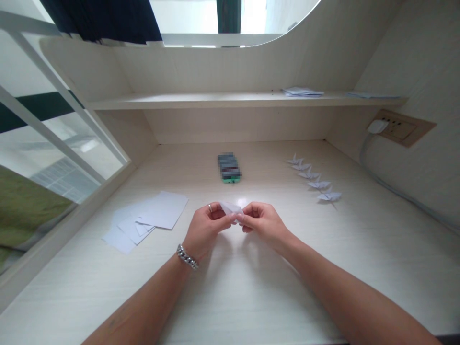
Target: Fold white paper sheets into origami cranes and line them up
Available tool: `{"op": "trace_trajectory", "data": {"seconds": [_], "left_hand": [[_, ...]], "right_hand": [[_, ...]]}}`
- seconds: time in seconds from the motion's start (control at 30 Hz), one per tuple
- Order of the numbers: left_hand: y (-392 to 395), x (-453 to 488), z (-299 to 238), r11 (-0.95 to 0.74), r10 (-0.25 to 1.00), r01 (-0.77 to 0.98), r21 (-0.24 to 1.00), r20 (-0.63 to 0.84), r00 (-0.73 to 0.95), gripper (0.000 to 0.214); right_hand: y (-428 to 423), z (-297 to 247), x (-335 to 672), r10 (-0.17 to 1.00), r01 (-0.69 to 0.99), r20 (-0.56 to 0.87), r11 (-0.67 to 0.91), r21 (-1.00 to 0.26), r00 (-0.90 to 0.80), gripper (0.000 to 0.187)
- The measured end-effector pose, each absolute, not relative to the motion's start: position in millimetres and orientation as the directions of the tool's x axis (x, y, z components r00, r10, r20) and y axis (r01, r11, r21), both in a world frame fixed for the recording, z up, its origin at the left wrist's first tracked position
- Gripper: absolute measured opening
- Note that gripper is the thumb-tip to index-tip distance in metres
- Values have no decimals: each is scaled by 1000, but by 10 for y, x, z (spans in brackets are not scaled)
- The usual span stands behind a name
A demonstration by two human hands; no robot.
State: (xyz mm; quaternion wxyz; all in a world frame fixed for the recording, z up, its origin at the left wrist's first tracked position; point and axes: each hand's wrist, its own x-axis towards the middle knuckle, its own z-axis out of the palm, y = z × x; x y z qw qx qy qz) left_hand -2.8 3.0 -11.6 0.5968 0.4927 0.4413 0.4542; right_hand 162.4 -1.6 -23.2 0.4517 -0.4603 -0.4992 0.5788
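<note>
Both bare forearms are reaching in from below and angling toward each other. The left hand [205, 229] and the right hand [265, 223] are meeting at the middle, their fingers [253, 211] curling inward and pinching shut tip to tip, wrists hovering low.

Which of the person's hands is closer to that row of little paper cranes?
Right. The right hand lies nearer the person and leftward of the paper cranes; the left hand is farther left, across the folded paper both pinch.

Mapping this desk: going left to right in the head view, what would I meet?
Loose paper sheets, left hand, small folded paper, right hand, row of paper cranes, wall socket.
</note>
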Motion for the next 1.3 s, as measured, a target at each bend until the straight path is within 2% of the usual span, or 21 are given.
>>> {"op": "trace_trajectory", "data": {"seconds": [0.23, 0.47, 0.67, 0.93, 1.0, 1.13, 1.3], "left_hand": [[10, -15, -53, 74, 980, 4, 997, -74, 187, 23], [4, -19, -46, 88, 957, -43, 995, -73, 280, 25], [15, -33, -58, 84, 953, -52, 995, -65, 296, 24], [22, -47, -97, 127, 946, -158, 979, -72, 315, 38], [21, -35, -96, 122, 944, -175, 977, -60, 324, 35], [15, -3, -73, 73, 959, -125, 990, -35, 281, 20], [-6, 4, -40, 81, 976, -98, 992, -59, 209, 25]], "right_hand": [[1, -261, 1631, 979, -69, -58, -73, -995, -197, 32], [-23, -228, 1626, 994, -86, -5, -15, -996, -111, 32], [-31, -217, 1610, 994, -136, -26, -41, -990, -108, 33], [-14, -232, 1622, 997, -151, -19, -30, -988, -75, 34], [-19, -232, 1621, 998, -135, -6, -15, -991, -68, 34], [-28, -230, 1601, 996, -123, 12, 1, -992, -91, 34], [-27, -235, 1588, 985, -150, -32, -58, -987, -168, 34]]}}
